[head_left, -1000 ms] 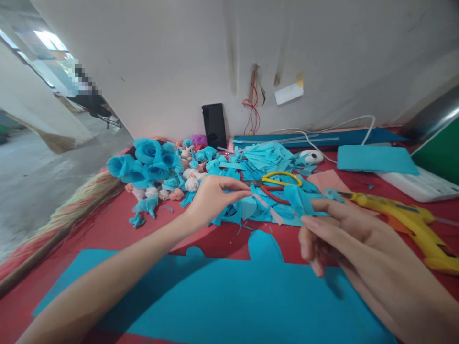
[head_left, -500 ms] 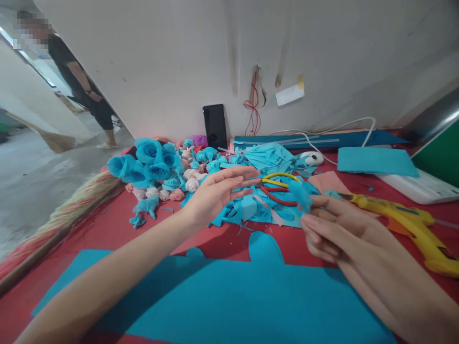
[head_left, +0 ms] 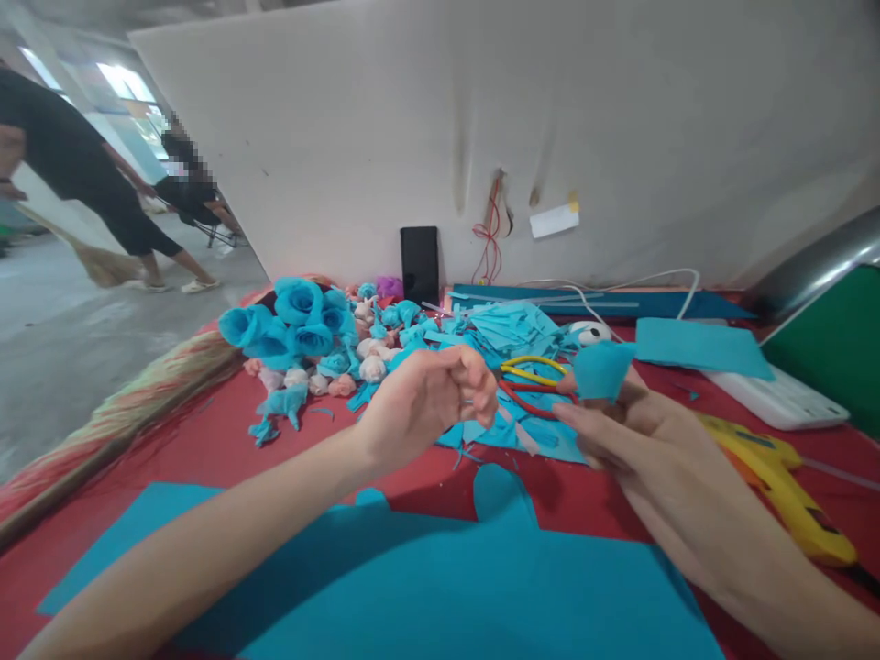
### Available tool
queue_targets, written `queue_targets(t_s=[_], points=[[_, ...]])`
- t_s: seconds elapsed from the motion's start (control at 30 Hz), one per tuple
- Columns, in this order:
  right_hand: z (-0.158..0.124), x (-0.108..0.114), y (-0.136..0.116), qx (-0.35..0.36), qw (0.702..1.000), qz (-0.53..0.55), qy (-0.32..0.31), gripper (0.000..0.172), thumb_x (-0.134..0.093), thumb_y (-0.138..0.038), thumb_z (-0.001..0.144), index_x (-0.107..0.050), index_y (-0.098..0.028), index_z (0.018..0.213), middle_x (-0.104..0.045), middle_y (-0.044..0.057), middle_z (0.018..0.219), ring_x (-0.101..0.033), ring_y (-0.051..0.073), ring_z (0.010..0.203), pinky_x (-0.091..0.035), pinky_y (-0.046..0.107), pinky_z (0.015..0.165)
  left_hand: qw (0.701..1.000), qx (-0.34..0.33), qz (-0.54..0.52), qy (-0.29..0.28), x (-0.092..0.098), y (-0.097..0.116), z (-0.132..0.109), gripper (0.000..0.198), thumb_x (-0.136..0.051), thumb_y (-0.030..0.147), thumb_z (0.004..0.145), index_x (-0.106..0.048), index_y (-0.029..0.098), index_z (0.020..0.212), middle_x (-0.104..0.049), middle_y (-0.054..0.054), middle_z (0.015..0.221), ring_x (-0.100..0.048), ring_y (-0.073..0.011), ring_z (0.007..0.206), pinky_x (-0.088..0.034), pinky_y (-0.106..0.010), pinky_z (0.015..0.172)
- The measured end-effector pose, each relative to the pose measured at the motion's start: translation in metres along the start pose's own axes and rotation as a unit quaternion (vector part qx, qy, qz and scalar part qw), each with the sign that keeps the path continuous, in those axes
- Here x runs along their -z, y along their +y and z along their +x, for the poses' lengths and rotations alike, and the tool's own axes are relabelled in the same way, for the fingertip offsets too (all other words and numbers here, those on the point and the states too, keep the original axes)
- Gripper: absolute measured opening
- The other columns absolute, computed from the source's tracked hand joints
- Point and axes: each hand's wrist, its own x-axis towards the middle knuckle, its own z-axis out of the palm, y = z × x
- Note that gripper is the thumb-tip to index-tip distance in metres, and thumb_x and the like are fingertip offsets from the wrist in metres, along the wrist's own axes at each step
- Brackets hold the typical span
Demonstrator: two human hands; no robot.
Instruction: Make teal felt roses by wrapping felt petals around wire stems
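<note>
My right hand (head_left: 639, 431) pinches a blue paper petal (head_left: 603, 370), which stands up above the fingertips. Empty and loosely curled, my left hand (head_left: 440, 403) hovers left of it, palm turned inward. Between the hands lie scissors with yellow and red handles (head_left: 533, 371), on a heap of blue paper strips (head_left: 509, 325). A large blue paper sheet (head_left: 440, 587) covers the front of the red table (head_left: 226, 440), and a rounded blue paper piece (head_left: 505, 495) lies at its back edge. Part of a yellow glue gun (head_left: 790, 495) is hidden behind my right hand.
Blue paper roses (head_left: 299, 316) and small pink and white ones (head_left: 371, 367) crowd the back left. A phone (head_left: 420, 264) leans on the white panel. A folded blue paper stack (head_left: 701, 344) rests on a white power strip (head_left: 790, 399). People are on the floor beyond.
My left hand's fingers have curled in from a straighter pose. The petal in my right hand now stands upright with its broad side showing. The view has shifted, and a person beyond has moved left.
</note>
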Motion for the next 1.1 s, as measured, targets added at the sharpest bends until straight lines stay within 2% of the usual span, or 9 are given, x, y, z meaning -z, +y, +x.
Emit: queue_targets(t_s=[0.1, 0.2, 0.4, 0.53, 0.63, 0.73, 0.87, 1.03, 1.1], points=[[-0.002, -0.007, -0.004, 0.004, 1.0, -0.01, -0.022, 0.032, -0.07, -0.037, 0.063, -0.042, -0.021, 0.063, -0.038, -0.008, 0.05, -0.034, 0.008, 0.045, -0.029, 0.021, 0.042, 0.999, -0.033, 0.04, 0.004, 0.0, -0.001, -0.003, 0.022, -0.048, 0.029, 0.081, -0.049, 0.015, 0.063, -0.044, 0.002, 0.059, -0.047, -0.0101, 0.056, -0.041, -0.024, 0.058], [-0.006, -0.01, -0.004, -0.004, 0.999, -0.027, -0.046, 0.029, -0.067, -0.038, 0.067, -0.045, -0.021, 0.068, -0.04, -0.007, 0.052, -0.032, 0.007, 0.044, -0.026, 0.02, 0.039, 0.99, -0.091, 0.105, 0.024, -0.003, -0.004, -0.009, 0.008, -0.063, 0.021, 0.076, -0.057, 0.016, 0.077, -0.052, 0.001, 0.078, -0.051, -0.0109, 0.078, -0.04, -0.022, 0.073], [-0.014, -0.014, -0.001, -0.002, 0.991, -0.054, -0.121, 0.018, -0.059, -0.036, 0.071, -0.051, -0.021, 0.076, -0.04, -0.006, 0.054, -0.036, 0.01, 0.045, -0.033, 0.023, 0.042, 0.92, -0.179, 0.346, 0.051, -0.019, -0.007, -0.021, 0.035, -0.068, 0.019, 0.073, -0.051, 0.022, 0.103, -0.054, 0.0, 0.103, -0.047, -0.012, 0.102, -0.036, -0.021, 0.091], [-0.018, -0.017, 0.002, -0.012, 0.988, -0.024, -0.155, 0.02, -0.056, -0.037, 0.069, -0.05, -0.024, 0.082, -0.038, -0.007, 0.051, -0.04, 0.011, 0.045, -0.034, 0.022, 0.041, 0.919, -0.165, 0.358, 0.027, -0.025, -0.007, -0.021, 0.053, -0.071, 0.018, 0.07, -0.044, 0.023, 0.115, -0.054, -0.001, 0.11, -0.05, -0.0117, 0.106, -0.039, -0.02, 0.092], [-0.022, -0.016, 0.004, -0.028, 0.982, -0.03, -0.185, 0.02, -0.054, -0.032, 0.07, -0.051, -0.025, 0.088, -0.046, -0.006, 0.051, -0.052, 0.015, 0.05, -0.04, 0.022, 0.043, 0.914, -0.179, 0.364, 0.007, -0.024, -0.007, -0.02, 0.053, -0.07, 0.014, 0.07, -0.044, 0.022, 0.115, -0.057, 0.0, 0.104, -0.053, -0.0113, 0.103, -0.039, -0.02, 0.094], [-0.028, -0.014, 0.003, -0.033, 0.971, -0.031, -0.234, 0.019, -0.054, -0.028, 0.075, -0.05, -0.027, 0.094, -0.06, -0.004, 0.065, -0.062, 0.016, 0.067, -0.05, 0.023, 0.056, 0.904, -0.204, 0.374, -0.025, -0.02, -0.007, -0.02, 0.052, -0.069, 0.011, 0.071, -0.044, 0.021, 0.116, -0.059, 0.0, 0.098, -0.054, -0.0111, 0.099, -0.04, -0.022, 0.094], [-0.035, -0.014, -0.001, -0.036, 0.978, -0.035, -0.204, 0.017, -0.052, -0.028, 0.078, -0.05, -0.028, 0.095, -0.062, -0.004, 0.069, -0.062, 0.014, 0.067, -0.051, 0.02, 0.06, 0.887, -0.244, 0.391, -0.025, -0.017, -0.006, -0.02, 0.048, -0.072, 0.013, 0.068, -0.048, 0.02, 0.109, -0.056, -0.002, 0.1, -0.054, -0.0117, 0.098, -0.04, -0.022, 0.092], [-0.038, -0.013, -0.005, 0.072, 0.977, -0.107, -0.17, 0.021, -0.044, -0.032, 0.084, -0.052, -0.028, 0.103, -0.054, -0.003, 0.062, -0.055, 0.016, 0.06, -0.048, 0.025, 0.055, 0.857, -0.306, 0.413, 0.033, -0.014, -0.005, -0.019, 0.033, -0.075, 0.016, 0.065, -0.049, 0.02, 0.086, -0.049, -0.002, 0.096, -0.048, -0.014, 0.097, -0.039, -0.027, 0.088], [-0.038, -0.012, -0.004, 0.079, 0.98, -0.108, -0.148, 0.024, -0.04, -0.034, 0.087, -0.051, -0.026, 0.107, -0.054, -0.002, 0.064, -0.053, 0.016, 0.06, -0.048, 0.025, 0.056, 0.844, -0.313, 0.435, 0.041, -0.014, -0.005, -0.018, 0.027, -0.074, 0.016, 0.066, -0.049, 0.019, 0.076, -0.049, -0.002, 0.092, -0.048, -0.0145, 0.093, -0.039, -0.029, 0.085]])
